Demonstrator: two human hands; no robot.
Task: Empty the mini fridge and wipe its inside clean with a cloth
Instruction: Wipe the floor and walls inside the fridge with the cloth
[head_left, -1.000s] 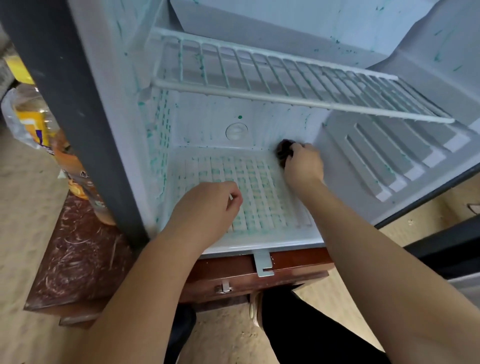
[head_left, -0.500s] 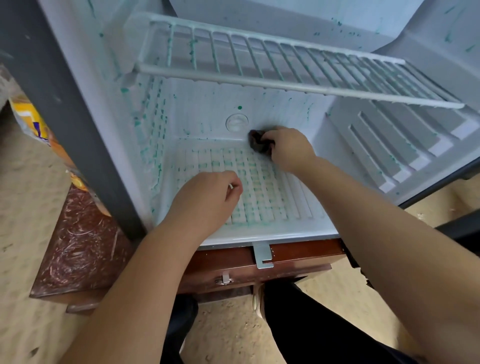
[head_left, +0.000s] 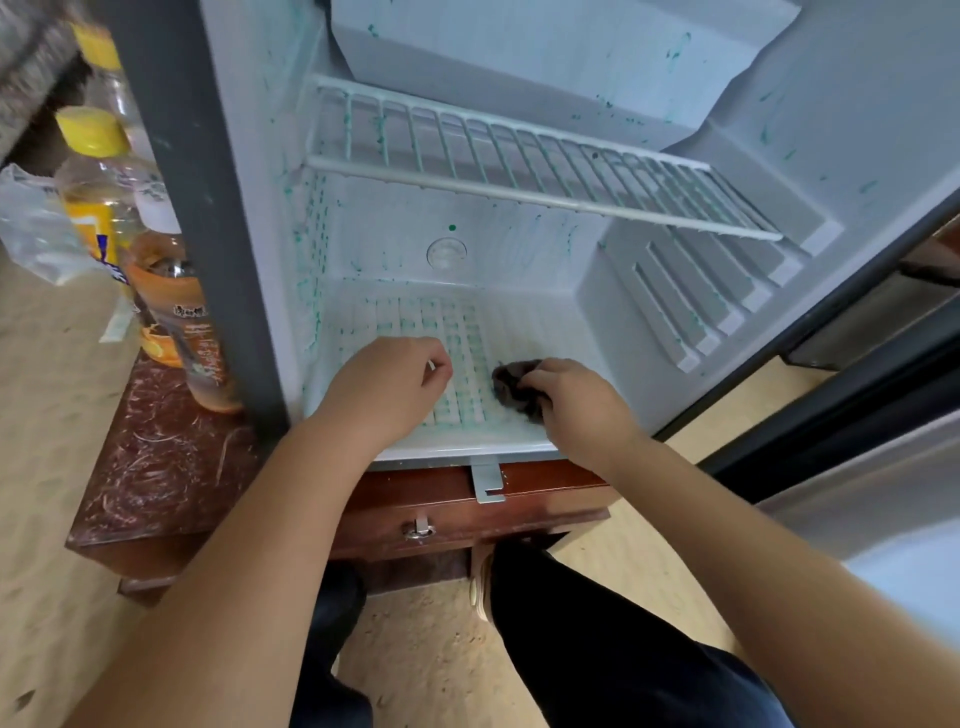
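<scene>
Sandy floor, a low wooden stand (head_left: 171, 467), and on it the mini fridge (head_left: 810, 93), door open, emptied, its bottom being wiped.

The right hand (head_left: 576, 400) clamps a dark cloth (head_left: 511, 387) to the fridge bottom near the front lip. The left hand (head_left: 389, 387), a loose fist with nothing plainly in it, braces just beside. Green specks dot the ribs, walls and wire shelf (head_left: 519, 161), so I'd guess leftward and backward strokes come next. The shelf overhangs the reach, and bottles (head_left: 104, 176) stand outside.

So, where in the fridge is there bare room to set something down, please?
The wire shelf is bare. The fridge floor is free along the back wall; its front is crowded by left hand, right hand and cloth.
</scene>
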